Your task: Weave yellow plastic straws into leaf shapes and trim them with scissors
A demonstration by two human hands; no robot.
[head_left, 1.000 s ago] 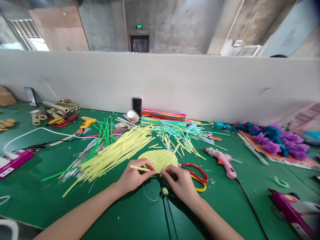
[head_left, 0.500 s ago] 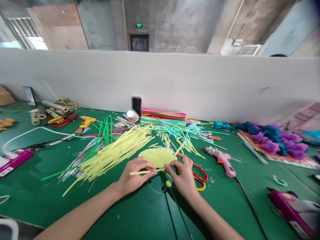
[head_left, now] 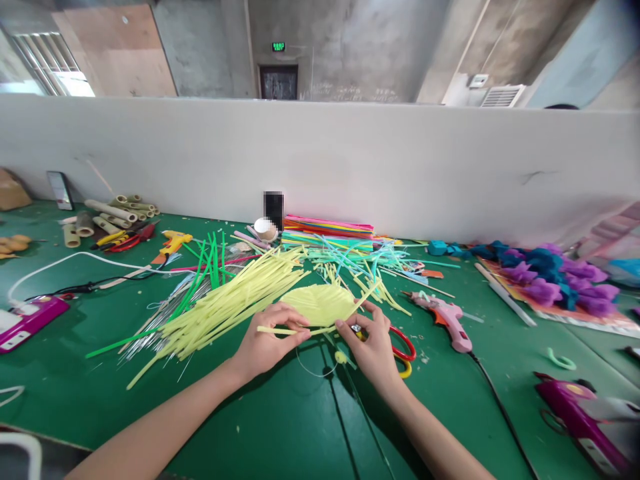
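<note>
In the head view, a pale-yellow leaf-shaped piece (head_left: 320,303) made of fuzzy strips is held up between my hands. My left hand (head_left: 270,340) pinches a yellow pipe cleaner (head_left: 273,331) along the piece's near edge, its free end sticking out to the left. My right hand (head_left: 369,341) is closed at the piece's right corner, gripping the piece and the pipe cleaner with thumb and fingers; another yellow end slants up past it. Below hangs a small yellow ball (head_left: 341,357) by a thin wire loop and a long thin stem. Scissors (head_left: 404,347) with red and yellow handles lie partly hidden behind my right hand.
Yellow pipe cleaners (head_left: 230,300) are heaped left of my hands, green ones (head_left: 214,263) behind them. A pink glue gun (head_left: 447,320) lies to the right, a yellow glue gun (head_left: 175,243) at back left. Purple power strips (head_left: 35,323) and cords flank the green table.
The leaf-shaped piece has risen slightly and tilted, shifting a little to the right. Both hands keep their pinch; the small yellow ball has moved slightly up and right.
</note>
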